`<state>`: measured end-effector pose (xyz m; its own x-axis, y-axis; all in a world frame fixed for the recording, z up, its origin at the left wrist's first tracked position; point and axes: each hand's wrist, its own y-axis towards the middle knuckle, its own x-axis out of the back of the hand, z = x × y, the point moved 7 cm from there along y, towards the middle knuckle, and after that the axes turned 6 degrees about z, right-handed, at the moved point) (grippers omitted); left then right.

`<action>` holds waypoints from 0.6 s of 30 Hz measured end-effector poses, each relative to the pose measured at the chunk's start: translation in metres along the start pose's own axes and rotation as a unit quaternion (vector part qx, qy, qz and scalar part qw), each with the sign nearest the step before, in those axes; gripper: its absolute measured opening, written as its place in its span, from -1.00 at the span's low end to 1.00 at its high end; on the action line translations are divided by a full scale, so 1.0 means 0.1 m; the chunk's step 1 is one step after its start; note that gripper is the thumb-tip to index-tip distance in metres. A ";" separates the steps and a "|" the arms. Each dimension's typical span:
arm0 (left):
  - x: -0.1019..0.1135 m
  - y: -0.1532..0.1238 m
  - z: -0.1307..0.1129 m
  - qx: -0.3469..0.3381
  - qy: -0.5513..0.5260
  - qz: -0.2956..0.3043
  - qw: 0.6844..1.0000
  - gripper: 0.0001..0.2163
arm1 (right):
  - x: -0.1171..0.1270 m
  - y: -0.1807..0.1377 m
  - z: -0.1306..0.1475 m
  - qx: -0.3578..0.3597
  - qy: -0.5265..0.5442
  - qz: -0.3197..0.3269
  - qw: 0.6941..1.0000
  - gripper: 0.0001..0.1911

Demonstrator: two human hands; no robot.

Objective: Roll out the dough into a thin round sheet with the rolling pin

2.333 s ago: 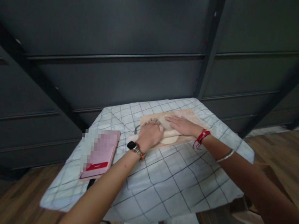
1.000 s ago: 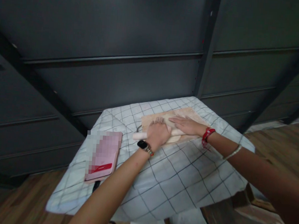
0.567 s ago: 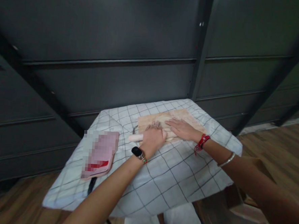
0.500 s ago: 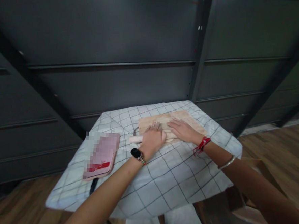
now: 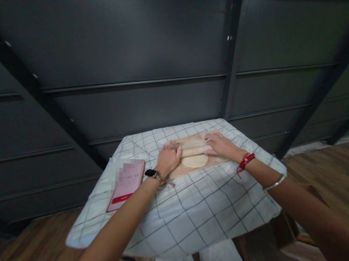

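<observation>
Tablecloth [image 5: 194,198] checked under board [image 5: 216,160]; dark wall [image 5: 138,45], perhaps metal.

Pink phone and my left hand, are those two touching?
Apart: the head view shows a strip of checked cloth between the left hand and the pink phone.

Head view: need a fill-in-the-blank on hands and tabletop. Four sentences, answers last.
The left hand and right hand are at opposite ends of a ____.
Beside it, on the person's side, shows a flat, pale piece of ____.
The black-faced watch is on the ____ wrist.
The bar on the phone is ____.

Answers: rolling pin; dough; left; red.
</observation>
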<state>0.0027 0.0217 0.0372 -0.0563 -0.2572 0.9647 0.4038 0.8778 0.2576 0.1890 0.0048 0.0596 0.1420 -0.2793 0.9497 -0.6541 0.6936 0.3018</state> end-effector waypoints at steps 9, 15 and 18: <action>-0.16 0.50 0.06 -0.078 -0.036 0.146 0.986 -0.56 | -0.15 0.11 -0.02 0.002 0.078 0.036 0.996 -0.53; -0.34 0.79 0.02 -0.131 -0.082 0.193 0.969 -0.54 | -0.31 0.19 0.07 -0.005 0.067 0.089 0.994 -0.56; -0.36 0.78 0.02 -0.151 -0.088 0.193 0.966 -0.51 | -0.23 0.07 0.28 -0.008 0.043 0.029 0.999 -0.59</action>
<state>0.0344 0.1007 0.0231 0.0070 0.1612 0.9869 0.6718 0.7303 -0.1241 0.1599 -0.0026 0.0379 0.1670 -0.1807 0.9693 -0.6506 0.7184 0.2460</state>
